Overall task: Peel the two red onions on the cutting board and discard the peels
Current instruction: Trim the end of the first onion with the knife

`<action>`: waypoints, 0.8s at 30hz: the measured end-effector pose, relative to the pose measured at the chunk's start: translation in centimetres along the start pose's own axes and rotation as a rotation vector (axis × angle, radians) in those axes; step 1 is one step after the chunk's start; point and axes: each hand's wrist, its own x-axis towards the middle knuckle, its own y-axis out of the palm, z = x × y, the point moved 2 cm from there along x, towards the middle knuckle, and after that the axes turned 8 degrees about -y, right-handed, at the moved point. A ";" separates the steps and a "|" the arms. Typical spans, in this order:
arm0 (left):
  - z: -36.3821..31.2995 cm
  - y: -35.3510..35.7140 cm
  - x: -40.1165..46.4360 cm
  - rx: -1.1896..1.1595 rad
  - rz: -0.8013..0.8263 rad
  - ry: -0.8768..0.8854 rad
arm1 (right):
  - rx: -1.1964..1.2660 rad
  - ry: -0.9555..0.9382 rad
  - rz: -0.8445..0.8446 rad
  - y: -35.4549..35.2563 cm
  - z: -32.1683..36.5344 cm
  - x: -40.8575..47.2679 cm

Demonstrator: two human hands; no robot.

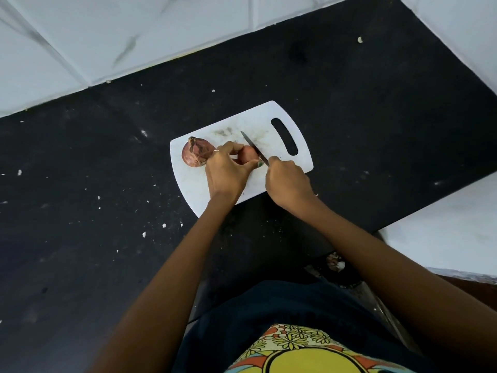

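Observation:
A white cutting board [285,122] with a handle slot lies on the black counter. One red onion [195,154] in its dry skin rests at the board's left end. My left hand [227,172] grips a second red onion [248,154] near the board's middle; fingers cover much of it. My right hand [287,181] holds a knife [254,146] by its hidden handle. The thin blade lies across the right side of the held onion and points up and left.
The black counter [94,197] is speckled with small white crumbs. White marble-look tiles [121,36] rise behind it and a white surface [457,224] sits at the right. Some scraps [334,262] lie below the counter's front edge.

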 end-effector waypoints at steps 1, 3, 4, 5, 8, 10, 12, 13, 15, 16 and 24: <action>0.0 0.0 -0.1 0.002 -0.002 0.001 | 0.001 -0.003 0.001 0.0 0.2 0.3; -0.1 0.0 -0.1 0.009 0.004 0.006 | -0.002 -0.007 0.001 0.0 0.3 0.4; -0.1 0.0 -0.1 0.013 0.009 0.009 | -0.006 -0.007 0.002 0.0 0.1 0.2; -0.1 0.0 -0.1 0.016 0.013 0.007 | -0.011 -0.007 0.003 0.1 -0.2 -0.2; -0.2 0.0 0.0 0.008 0.015 -0.004 | -0.014 -0.006 -0.008 0.2 -0.7 -1.1; -0.1 0.0 0.0 0.004 -0.004 -0.019 | -0.009 0.000 -0.007 0.2 -0.5 -1.0; -0.1 0.1 0.1 0.000 -0.021 -0.031 | -0.004 0.002 0.003 0.2 -0.2 -0.4; 0.0 0.2 0.1 0.002 -0.023 -0.027 | -0.002 -0.001 0.006 0.2 -0.1 -0.2; 0.0 0.1 0.2 0.006 -0.012 -0.013 | 0.005 -0.008 0.000 0.2 -0.4 -0.2; 0.0 0.1 0.2 0.005 0.001 -0.009 | 0.007 -0.009 -0.002 0.2 -0.7 -0.4; -0.1 0.1 0.3 0.014 0.004 -0.003 | -0.021 -0.003 0.004 0.5 -0.5 -0.4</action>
